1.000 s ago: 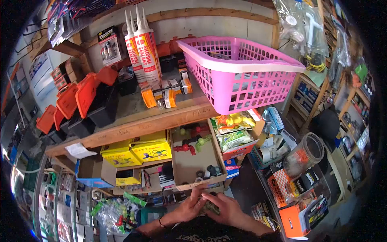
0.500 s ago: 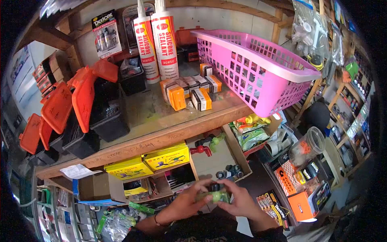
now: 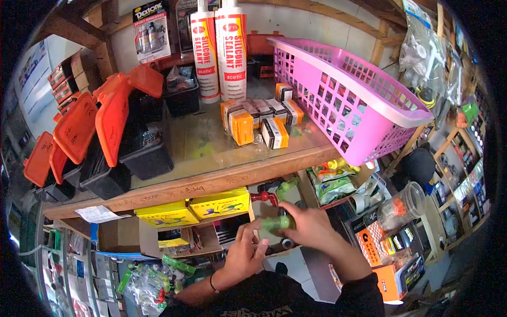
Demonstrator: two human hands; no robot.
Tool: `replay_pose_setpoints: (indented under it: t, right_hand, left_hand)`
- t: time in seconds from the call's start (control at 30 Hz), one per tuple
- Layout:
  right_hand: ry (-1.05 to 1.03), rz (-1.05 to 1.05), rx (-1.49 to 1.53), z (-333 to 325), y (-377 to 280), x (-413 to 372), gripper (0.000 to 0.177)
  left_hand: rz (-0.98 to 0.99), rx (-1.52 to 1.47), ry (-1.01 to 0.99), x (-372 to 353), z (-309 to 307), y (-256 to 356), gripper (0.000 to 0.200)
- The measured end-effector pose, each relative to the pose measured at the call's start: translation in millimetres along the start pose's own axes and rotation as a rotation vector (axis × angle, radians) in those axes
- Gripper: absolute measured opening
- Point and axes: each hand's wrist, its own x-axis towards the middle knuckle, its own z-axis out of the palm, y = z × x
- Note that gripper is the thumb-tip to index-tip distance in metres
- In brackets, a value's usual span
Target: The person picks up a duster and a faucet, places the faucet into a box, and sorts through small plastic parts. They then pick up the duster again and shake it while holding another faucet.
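Observation:
My right hand (image 3: 311,230) is closed around a green plastic tap (image 3: 274,223), partly smeared by motion, above the open cardboard box on the lower shelf. Beside the tap's left end is my left hand (image 3: 244,256), fingers apart and fingertips close to it. Inside the box, a red tap (image 3: 264,197) lies just past my right fingers, with a second green tap (image 3: 288,186) behind it. The right hand covers much of the box's floor.
Yellow boxes (image 3: 219,205) stand left of my hands under the wooden shelf edge (image 3: 211,182). Above are small orange-and-white boxes (image 3: 274,132), silicone sealant tubes (image 3: 232,58), a pink basket (image 3: 364,132) and black bins (image 3: 148,158) with orange lids. Bagged green taps (image 3: 153,285) hang lower left.
My hands have parted from holding the tap together. The right has carried it up over the box; the left has let go and moved slightly left. The view has shifted a little.

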Motion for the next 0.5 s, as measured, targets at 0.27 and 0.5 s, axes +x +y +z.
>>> replay_pose_setpoints:
  t: [0.27,0.5]
  right_hand:
    - [-0.182,-0.033,-0.171,36.2,32.5,56.6,0.056]
    - [-0.298,-0.160,-0.186,50.4,18.9,66.1,0.033]
  left_hand:
    - [0.193,0.338,-0.004,-23.1,38.1,-26.0,0.039]
    - [0.178,0.314,0.010,-25.1,40.7,-29.6,0.034]
